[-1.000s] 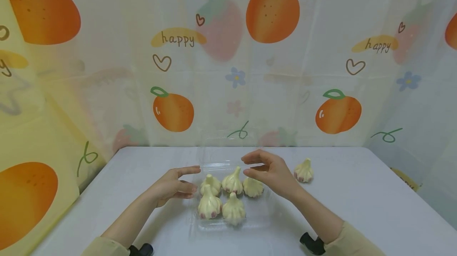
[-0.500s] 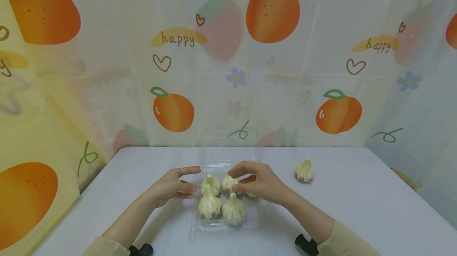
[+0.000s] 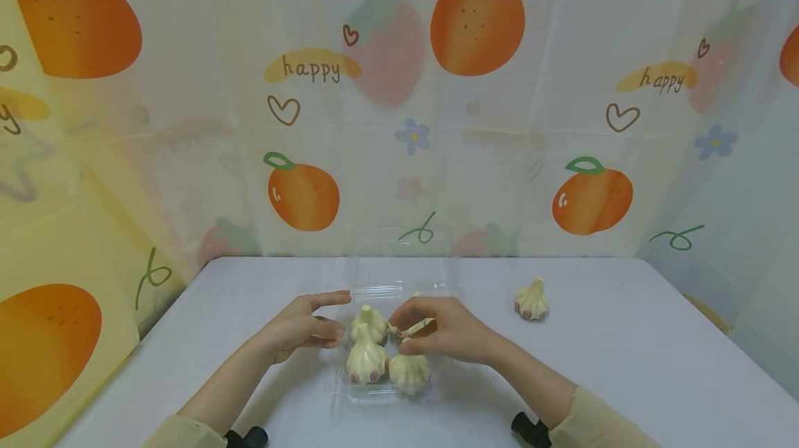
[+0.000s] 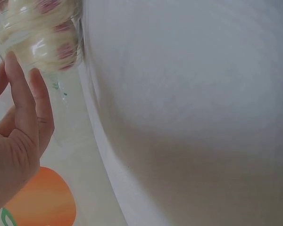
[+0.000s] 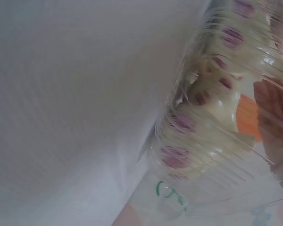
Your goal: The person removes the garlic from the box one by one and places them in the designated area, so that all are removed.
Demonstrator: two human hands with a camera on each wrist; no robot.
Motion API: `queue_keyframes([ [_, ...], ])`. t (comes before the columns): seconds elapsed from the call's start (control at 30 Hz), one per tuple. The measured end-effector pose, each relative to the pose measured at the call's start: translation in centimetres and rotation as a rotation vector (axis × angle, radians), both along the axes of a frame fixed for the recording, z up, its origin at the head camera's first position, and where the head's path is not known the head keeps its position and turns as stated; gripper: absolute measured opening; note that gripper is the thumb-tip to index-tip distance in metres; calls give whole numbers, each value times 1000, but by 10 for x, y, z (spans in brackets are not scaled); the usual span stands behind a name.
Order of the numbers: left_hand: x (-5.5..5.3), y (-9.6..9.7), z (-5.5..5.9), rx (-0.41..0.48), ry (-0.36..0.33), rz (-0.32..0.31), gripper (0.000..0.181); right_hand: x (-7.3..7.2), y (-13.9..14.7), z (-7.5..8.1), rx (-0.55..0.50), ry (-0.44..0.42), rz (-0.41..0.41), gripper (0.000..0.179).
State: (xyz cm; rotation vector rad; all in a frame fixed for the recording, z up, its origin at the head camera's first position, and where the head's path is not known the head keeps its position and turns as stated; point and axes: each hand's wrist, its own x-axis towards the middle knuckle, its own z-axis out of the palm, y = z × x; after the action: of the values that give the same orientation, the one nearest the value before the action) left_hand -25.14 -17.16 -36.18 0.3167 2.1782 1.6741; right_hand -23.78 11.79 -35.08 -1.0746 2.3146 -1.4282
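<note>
A clear plastic clamshell box (image 3: pixel 374 398) holds several whitish garlic bulbs with purple-marked bases. My left hand (image 3: pixel 306 326) is at the box's left side, fingers extended and loosely spread; in the left wrist view a fingertip meets the wall beside a garlic bulb (image 4: pixel 54 49). My right hand (image 3: pixel 449 326) reaches in from the right, thumb and fingers curled round the back middle bulb (image 3: pixel 413 328). That bulb is partly hidden, and the back right one is covered by the hand. Bulbs at front left (image 3: pixel 366 359) and front middle (image 3: pixel 409 373) stand stem up.
The box's transparent lid (image 3: pixel 402 271) stands raised at the back. Another garlic bulb (image 3: pixel 531 299) stands on the white table (image 3: pixel 599 351) to the right. Behind the table hangs a fruit-print curtain (image 3: pixel 499 115).
My right hand has moved left and slightly down, from beside the back right bulb to the back middle one. The left hand has stayed at the box's side.
</note>
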Motion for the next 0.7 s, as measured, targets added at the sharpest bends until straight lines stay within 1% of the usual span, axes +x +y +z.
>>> queue_keyframes([
  [0.3,-1,-1,-1,-3,3,-1,69,0,1,-4,74,-30,4,40],
  [0.57,-1,-1,-1,-8,-1,2,69,0,2,-4,112,-15,18,39],
  [0.7,0,-1,0,-9,-4,3,69,1,2,-4,145,-22,17,39],
])
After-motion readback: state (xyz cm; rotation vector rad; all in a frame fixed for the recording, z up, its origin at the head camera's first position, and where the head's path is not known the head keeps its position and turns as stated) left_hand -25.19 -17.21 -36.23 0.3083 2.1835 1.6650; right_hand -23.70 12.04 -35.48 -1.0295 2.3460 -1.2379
